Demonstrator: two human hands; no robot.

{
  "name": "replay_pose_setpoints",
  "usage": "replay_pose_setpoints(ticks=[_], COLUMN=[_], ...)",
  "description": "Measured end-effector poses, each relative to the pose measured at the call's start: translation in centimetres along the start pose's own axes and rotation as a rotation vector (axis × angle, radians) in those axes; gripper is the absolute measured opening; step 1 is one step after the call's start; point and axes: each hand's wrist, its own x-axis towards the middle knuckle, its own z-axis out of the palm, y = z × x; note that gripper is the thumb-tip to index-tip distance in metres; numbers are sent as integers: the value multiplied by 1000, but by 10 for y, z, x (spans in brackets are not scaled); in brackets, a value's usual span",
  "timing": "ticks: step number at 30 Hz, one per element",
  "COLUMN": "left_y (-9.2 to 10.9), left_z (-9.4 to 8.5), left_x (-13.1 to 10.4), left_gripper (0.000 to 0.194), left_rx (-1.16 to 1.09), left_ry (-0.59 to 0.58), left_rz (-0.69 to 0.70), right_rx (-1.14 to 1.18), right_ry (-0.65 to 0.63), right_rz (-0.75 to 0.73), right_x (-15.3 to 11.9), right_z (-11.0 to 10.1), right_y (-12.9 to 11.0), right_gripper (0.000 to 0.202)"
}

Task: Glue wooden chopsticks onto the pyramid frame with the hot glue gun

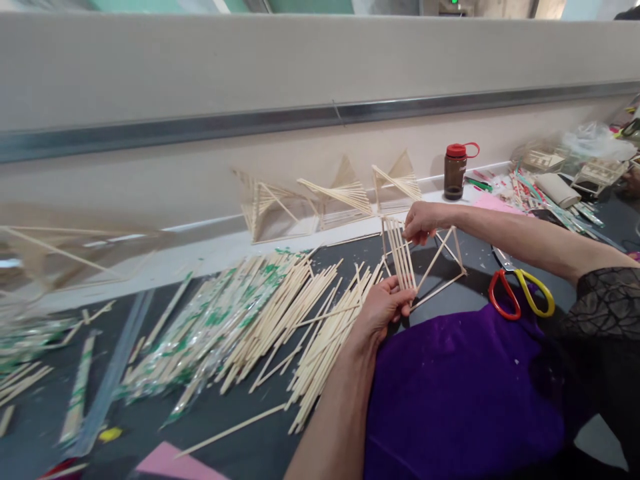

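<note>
Both my hands hold a frame of thin wooden sticks (425, 263) just above the dark table. My left hand (384, 305) grips its near lower corner, where several parallel sticks meet. My right hand (423, 221) pinches the top ends of those sticks. The frame's open triangular side juts to the right. A big loose heap of bare wooden sticks (300, 320) lies just left of my left hand, with wrapped sticks in green-printed sleeves (210, 320) further left.
Three finished stick frames (333, 193) lean on the low wall at the back. A brown bottle with a red cap (455, 171) stands beside them. Red-and-yellow scissors (520, 293) lie right of the frame, purple cloth (460, 387) in front. Clutter fills the far right.
</note>
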Motion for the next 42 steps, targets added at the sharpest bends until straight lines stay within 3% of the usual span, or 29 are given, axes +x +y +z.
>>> replay_pose_setpoints(ticks=[3, 8, 19, 22, 28, 42], left_y=[0, -1, -1, -1, 2, 2], left_z=[0, 0, 0, 1, 1, 1], left_x=[0, 1, 0, 0, -1, -2], left_gripper=[42, 41, 42, 40, 48, 43], left_rx=[2, 2, -22, -19, -20, -16], left_ry=[2, -1, 7, 6, 4, 13], left_rz=[-1, 3, 9, 3, -6, -14], right_rx=[-27, -8, 15, 58, 100, 299], right_ry=[57, 292, 307, 268, 50, 12], right_rz=[13, -29, -24, -25, -118, -193], right_x=[2, 7, 8, 15, 25, 31], right_z=[-7, -16, -8, -11, -14, -14], right_y=[2, 2, -2, 5, 23, 41], right_gripper=[22, 17, 16, 10, 15, 18])
